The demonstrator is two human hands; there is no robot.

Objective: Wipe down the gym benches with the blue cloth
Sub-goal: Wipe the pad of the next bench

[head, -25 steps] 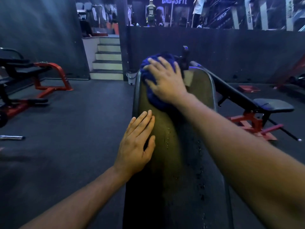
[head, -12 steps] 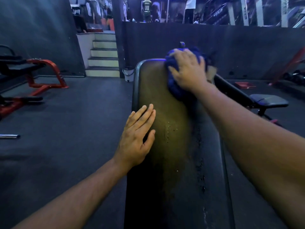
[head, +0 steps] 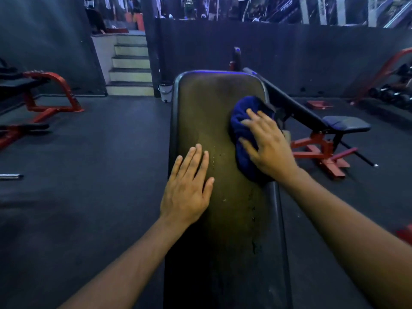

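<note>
A long dark padded bench (head: pixel 209 112) runs away from me down the middle of the view, with small droplets on its surface. My right hand (head: pixel 266 143) presses the bunched blue cloth (head: pixel 242 130) flat against the bench's right edge, fingers spread over it. My left hand (head: pixel 189 188) lies flat on the pad's left side, fingers straight, holding nothing.
A second bench with a red frame (head: pixel 330 139) stands close on the right. Red-framed equipment (head: pixel 44 97) stands at the left, with a metal bar (head: pixel 11 176) on the floor. A white bucket (head: pixel 165 93) and steps (head: pixel 130 70) are beyond. Dumbbells (head: pixel 392 92) are far right.
My right hand has swept the cloth from the bench's far left corner across to the right and then down the right edge toward me. My left hand has stayed in place.
</note>
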